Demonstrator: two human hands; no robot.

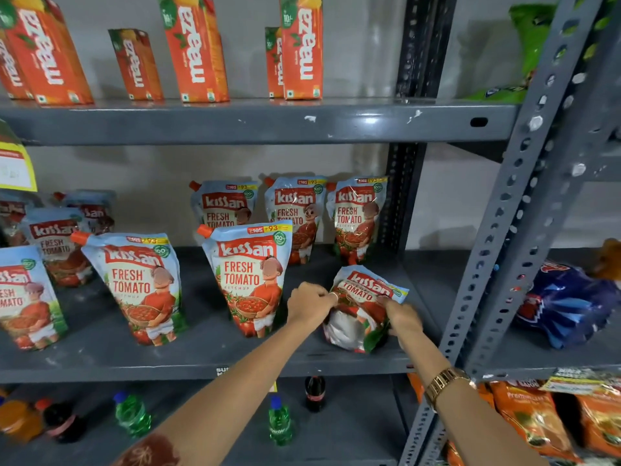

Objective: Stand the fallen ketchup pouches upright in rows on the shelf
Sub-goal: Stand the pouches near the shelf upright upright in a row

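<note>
A crumpled, slumped ketchup pouch (361, 307) sits at the front right of the grey middle shelf (201, 361). My left hand (309, 302) grips its left side and my right hand (401, 317) grips its right side. Its top leans back and its base bulges forward. Just left of it an upright ketchup pouch (250, 277) stands in the front row, with another upright pouch (141, 284) further left. Behind, three pouches (356, 216) stand against the back wall. More pouches (53, 243) stand at the far left, partly cut off.
Orange juice cartons (195, 48) stand on the shelf above. A perforated grey upright (517, 210) rises just right of my right hand. Blue snack bags (568, 304) lie on the neighbouring shelf. Small bottles (280, 422) stand on the shelf below.
</note>
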